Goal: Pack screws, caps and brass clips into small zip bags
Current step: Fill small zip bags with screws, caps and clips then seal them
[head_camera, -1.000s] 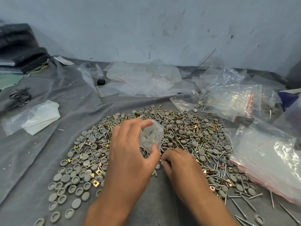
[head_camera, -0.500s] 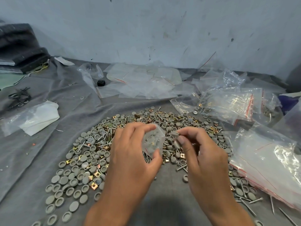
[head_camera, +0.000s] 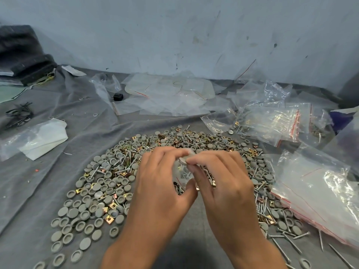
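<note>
The left hand (head_camera: 155,183) is pinching a small zip bag (head_camera: 181,172) between thumb and curled fingers, holding its mouth up. The right hand (head_camera: 219,181), just at its three o'clock, is pinching a grey cap (head_camera: 183,159) at the bag's opening. The bag looks thin, limp and slippery, so it is probably best held near the rim; the cap seems light and stiff, easy to take by its edge. Around the hands, from nine through three o'clock, the pile of caps, screws and brass clips (head_camera: 108,183) is lying on the grey cloth (head_camera: 48,191). Filled bags (head_camera: 272,123) are sitting at two o'clock. The hands are hiding most of the bag, so its contents are hard to make out.
</note>
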The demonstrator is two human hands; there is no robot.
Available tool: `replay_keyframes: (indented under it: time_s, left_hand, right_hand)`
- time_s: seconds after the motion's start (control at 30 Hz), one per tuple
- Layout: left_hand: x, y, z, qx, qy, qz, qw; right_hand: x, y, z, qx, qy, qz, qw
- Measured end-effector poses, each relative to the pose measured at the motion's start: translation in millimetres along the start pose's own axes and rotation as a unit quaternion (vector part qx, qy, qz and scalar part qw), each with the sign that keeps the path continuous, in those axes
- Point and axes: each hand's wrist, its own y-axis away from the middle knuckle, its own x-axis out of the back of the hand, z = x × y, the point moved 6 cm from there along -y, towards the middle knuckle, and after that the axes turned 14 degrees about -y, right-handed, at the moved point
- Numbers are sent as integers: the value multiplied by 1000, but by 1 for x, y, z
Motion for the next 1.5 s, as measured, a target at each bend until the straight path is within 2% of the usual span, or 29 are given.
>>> replay_keyframes:
  time_s: [0.23, 0.3, 0.37, 0.47, 0.63, 0.87, 1.03, 1.17, 1.27, 1.4, 1.5]
  left_hand:
    - [11, -1, -6, 34, 8, 16, 999]
    - [22, -1, -10, 63, 16, 64, 996]
    - [32, -1, -14, 90, 17, 121, 989]
    - [34, -1, -17, 97, 8, 124, 987]
    - [25, -2, -18, 99, 16, 74, 992]
    - [27, -2, -23, 104, 16, 76, 992]
    - [28, -2, -25, 108, 7, 72, 992]
    - [29, -2, -26, 108, 5, 70, 992]
    - [28, -2, -25, 108, 3, 69, 992]
    - [28, -2, -26, 111, 2, 64, 992]
    - [28, -2, -27, 111, -2, 64, 992]
  right_hand:
    - [8, -2, 14, -82, -66, -1, 994]
    - [-2, 5, 36, -179, -58, -81, 979]
    - [-21, 25, 56, -271, -13, -203, 941]
    - [-47, 49, 65, -289, 57, -318, 901]
    - [-55, 50, 67, -254, 81, -313, 912]
    - [-56, 45, 60, -202, 123, -326, 915]
    - [-47, 40, 65, -234, 91, -268, 930]
    - [-47, 44, 67, -231, 60, -294, 925]
    - [-51, 50, 68, -264, 46, -319, 909]
    - [-44, 56, 64, -296, 10, -301, 906]
    - [-44, 56, 54, -269, 4, -297, 916]
